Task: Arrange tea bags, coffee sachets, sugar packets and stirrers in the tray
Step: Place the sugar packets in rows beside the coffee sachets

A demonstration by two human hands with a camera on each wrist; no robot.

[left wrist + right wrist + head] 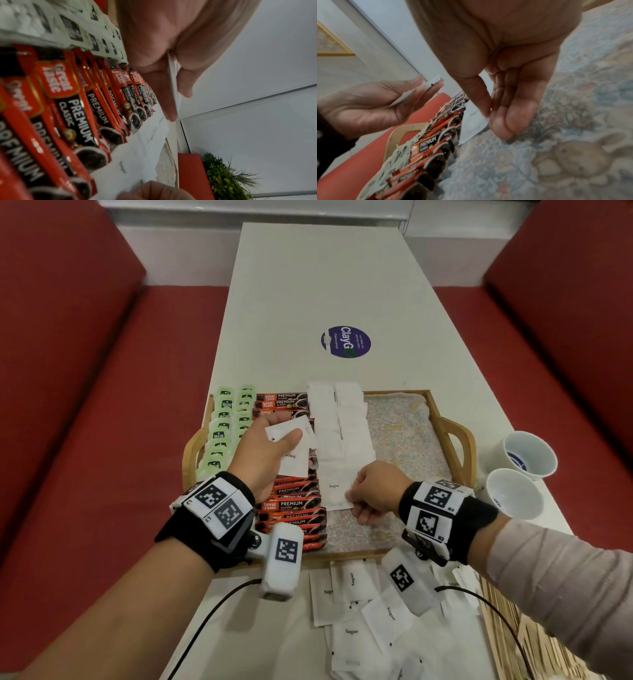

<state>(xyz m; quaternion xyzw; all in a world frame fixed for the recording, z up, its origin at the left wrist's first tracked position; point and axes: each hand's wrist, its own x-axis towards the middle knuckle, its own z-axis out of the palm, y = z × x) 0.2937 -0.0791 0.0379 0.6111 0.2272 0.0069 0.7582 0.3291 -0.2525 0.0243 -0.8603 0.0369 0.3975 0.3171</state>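
Over the tray (445, 419), the right hand (376, 487) pinches the nearest sugar packet (337, 491) at its right edge, while the left hand (263, 453), over the coffee sachets (294, 505), grips spare packets (291, 440).

Both wrists are wearing black straps (479, 520) carrying white blocks printed with black square markers. A white camera pod (281, 563) is hanging under each wrist, trailing a black cable (205, 621). The right arm is showing a pale, ribbed sleeve (561, 583); the left is going bare.
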